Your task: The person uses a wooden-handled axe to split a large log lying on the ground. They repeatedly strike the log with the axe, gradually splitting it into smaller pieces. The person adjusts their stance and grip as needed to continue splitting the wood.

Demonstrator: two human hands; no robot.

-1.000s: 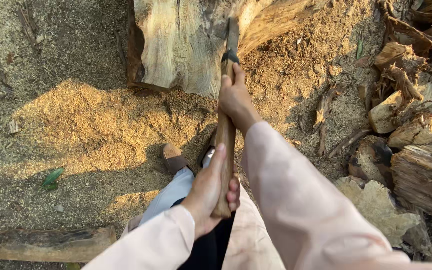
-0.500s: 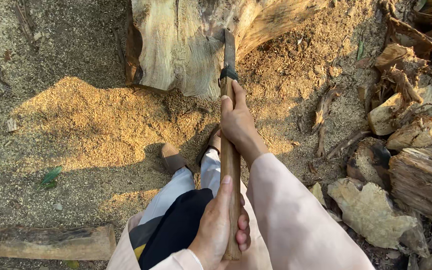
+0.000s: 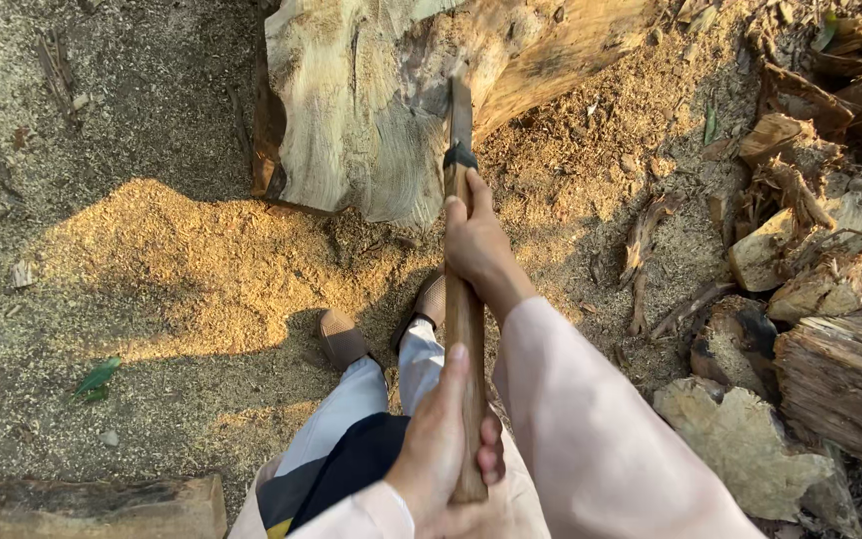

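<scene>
Both hands are gripping the axe [image 3: 463,289]: right hand [image 3: 479,245] nearer the log [image 3: 401,100] ahead, left hand [image 3: 443,444] at the handle's end.

pale, grey-streaked split wooden log [image 3: 371,110]; brown wooden axe handle [image 3: 465,309]; dark metal axe head [image 3: 460,125]; golden sawdust heap [image 3: 202,265]; pale pink sleeves [image 3: 591,429].

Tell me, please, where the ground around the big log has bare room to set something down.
Free: the sawdust patch left of the shoes, between the log and the plank. Crowded: the right, heaped with split wood pieces.
</scene>
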